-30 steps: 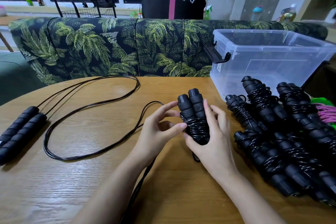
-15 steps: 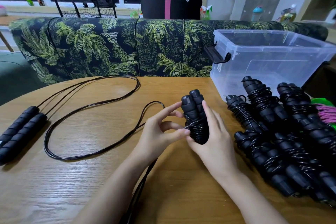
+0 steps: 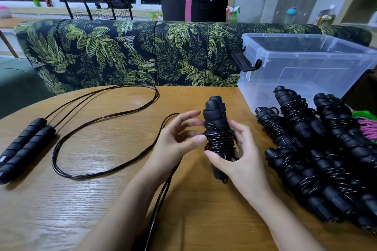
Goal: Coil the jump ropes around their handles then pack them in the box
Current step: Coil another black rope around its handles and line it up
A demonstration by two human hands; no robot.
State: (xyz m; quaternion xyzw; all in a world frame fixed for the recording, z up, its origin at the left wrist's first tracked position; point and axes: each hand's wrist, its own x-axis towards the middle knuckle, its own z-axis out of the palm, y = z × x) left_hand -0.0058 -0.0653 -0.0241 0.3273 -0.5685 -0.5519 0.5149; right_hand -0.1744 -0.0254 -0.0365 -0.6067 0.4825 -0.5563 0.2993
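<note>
Because the wraps need a firm core, the right hand holds the paired handles upright at the centre of the worktop, its fingers and thumb curled round them just below the cord coil. The left hand sets its thumb against the coil, probably to stop the turns slipping. Its other fingers are loose and lightly bent, and I cannot tell whether they pinch the cord. The loose cord trails toward 6 o'clock, so this rope looks partly wound. At 9 o'clock an uncoiled jump rope lies flat with its cord looped out, apparently next in line. The coiled ropes are heaped at 3 o'clock, against the clear plastic box at 2 o'clock, handy for packing; none appears to be inside yet.
</note>
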